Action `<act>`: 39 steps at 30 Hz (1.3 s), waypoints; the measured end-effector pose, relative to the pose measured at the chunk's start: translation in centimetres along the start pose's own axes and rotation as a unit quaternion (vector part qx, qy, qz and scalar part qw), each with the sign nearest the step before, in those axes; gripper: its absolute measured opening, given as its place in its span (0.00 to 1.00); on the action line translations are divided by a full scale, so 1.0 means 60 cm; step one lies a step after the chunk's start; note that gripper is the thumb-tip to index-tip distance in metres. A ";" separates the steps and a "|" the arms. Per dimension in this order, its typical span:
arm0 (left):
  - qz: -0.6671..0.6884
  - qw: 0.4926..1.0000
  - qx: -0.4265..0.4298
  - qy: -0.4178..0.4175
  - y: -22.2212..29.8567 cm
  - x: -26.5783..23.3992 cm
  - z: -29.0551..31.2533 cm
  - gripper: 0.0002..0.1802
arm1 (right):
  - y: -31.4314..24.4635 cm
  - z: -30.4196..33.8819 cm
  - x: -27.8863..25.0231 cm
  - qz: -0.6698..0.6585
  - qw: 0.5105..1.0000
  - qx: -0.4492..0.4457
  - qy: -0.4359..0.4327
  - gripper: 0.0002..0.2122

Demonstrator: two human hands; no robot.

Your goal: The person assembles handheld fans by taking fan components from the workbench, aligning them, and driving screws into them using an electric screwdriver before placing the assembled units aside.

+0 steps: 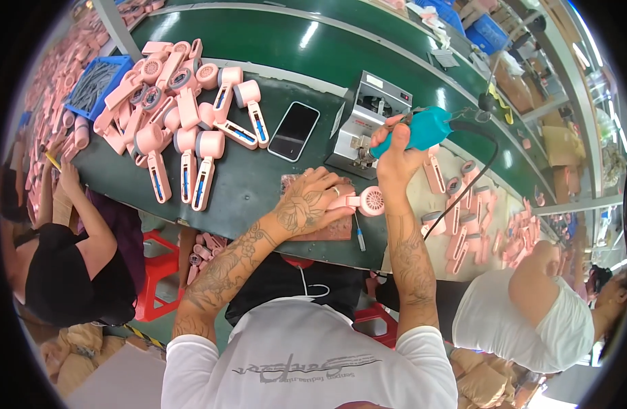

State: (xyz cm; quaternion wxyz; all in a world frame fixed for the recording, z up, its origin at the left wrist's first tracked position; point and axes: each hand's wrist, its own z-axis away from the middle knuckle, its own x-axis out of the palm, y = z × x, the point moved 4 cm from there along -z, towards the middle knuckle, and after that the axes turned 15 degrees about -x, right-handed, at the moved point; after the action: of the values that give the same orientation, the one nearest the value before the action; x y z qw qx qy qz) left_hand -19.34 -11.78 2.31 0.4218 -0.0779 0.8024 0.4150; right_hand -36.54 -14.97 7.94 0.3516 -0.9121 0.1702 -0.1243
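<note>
My left hand [312,199] is closed around the handle of a pink handheld fan [373,202], whose round grille head sticks out to the right. Under that hand lies a reddish-brown work pad [332,233]. My right hand [399,155] grips a teal electric screwdriver [426,129], raised beside a silver box-shaped screw feeder [368,123]. The screwdriver's tip is near the feeder's front; whether they touch, I cannot tell. A thin tool with a light blue handle [360,238] lies by the pad's right edge.
A heap of pink fans [184,88], some with opened handles, covers the bench's left, beside a blue bin [99,85] of grey parts. A phone [294,131] lies left of the feeder. More fans [467,218] lie at right. A black cable [487,170] hangs there. People sit on both sides.
</note>
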 end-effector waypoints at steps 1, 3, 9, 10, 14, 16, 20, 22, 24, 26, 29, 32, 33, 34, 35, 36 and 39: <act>0.001 1.000 -0.002 0.000 0.000 -0.001 0.001 0.23 | 0.005 0.003 0.001 0.000 1.000 0.002 -0.001 0.22; 0.020 0.999 -0.038 -0.011 -0.004 0.000 -0.001 0.23 | 0.007 0.009 0.003 -0.037 0.999 -0.018 0.015 0.16; 0.026 0.998 -0.054 0.000 -0.018 0.001 0.007 0.25 | -0.022 0.028 0.019 -0.056 0.992 0.110 0.004 0.16; 0.028 0.998 -0.055 -0.002 -0.015 0.002 0.004 0.25 | -0.029 0.037 0.011 -0.078 0.992 0.100 0.015 0.17; 0.024 0.998 -0.050 -0.016 -0.011 0.002 0.000 0.24 | -0.051 0.061 0.000 -0.096 0.991 0.093 0.011 0.19; 0.019 0.999 -0.048 -0.015 -0.011 0.002 0.002 0.24 | -0.054 0.067 0.003 -0.091 0.990 0.103 0.001 0.19; 0.036 0.998 -0.038 0.024 -0.008 -0.002 0.002 0.21 | -0.049 0.076 0.006 -0.060 0.992 0.108 -0.027 0.25; 0.039 0.998 -0.042 0.022 -0.009 -0.001 0.002 0.22 | -0.039 0.083 0.003 -0.065 0.992 0.108 -0.023 0.24; 0.035 0.999 -0.031 0.018 -0.008 0.001 0.000 0.22 | -0.031 0.089 0.000 -0.078 0.991 0.108 -0.016 0.22; 0.011 0.999 -0.036 0.022 -0.009 0.005 0.001 0.23 | -0.027 0.090 0.000 -0.079 0.991 0.103 -0.023 0.21; -0.014 0.999 -0.034 0.031 -0.012 0.008 0.001 0.23 | -0.023 0.092 0.001 -0.082 0.992 0.093 -0.029 0.20; -0.015 0.998 -0.058 -0.016 -0.007 0.004 -0.004 0.26 | -0.020 0.092 0.001 -0.083 0.992 0.093 -0.021 0.19; -0.016 0.994 -0.088 -0.068 -0.008 0.007 -0.006 0.28 | -0.019 0.091 0.000 -0.083 0.992 0.096 -0.015 0.18; -0.016 0.994 -0.088 -0.067 -0.012 0.011 -0.003 0.28 | -0.021 0.090 0.003 -0.083 0.992 0.095 -0.015 0.18; -0.026 0.996 -0.079 -0.045 -0.018 0.019 0.002 0.28 | -0.024 0.089 0.006 -0.075 0.992 0.097 -0.018 0.19; -0.036 0.997 -0.069 -0.023 -0.020 0.020 0.005 0.28 | -0.027 0.087 0.009 -0.067 0.993 0.098 -0.022 0.19; -0.023 0.997 -0.058 -0.038 -0.008 0.001 -0.001 0.27 | -0.027 0.074 0.002 -0.032 0.992 0.118 -0.016 0.21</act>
State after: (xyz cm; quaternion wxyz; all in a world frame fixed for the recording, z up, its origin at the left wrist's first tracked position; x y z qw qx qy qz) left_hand -19.17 -12.11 1.95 0.4562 -0.1044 0.7583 0.4538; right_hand -34.55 -11.21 5.85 0.4552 -0.8712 0.1192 -0.1400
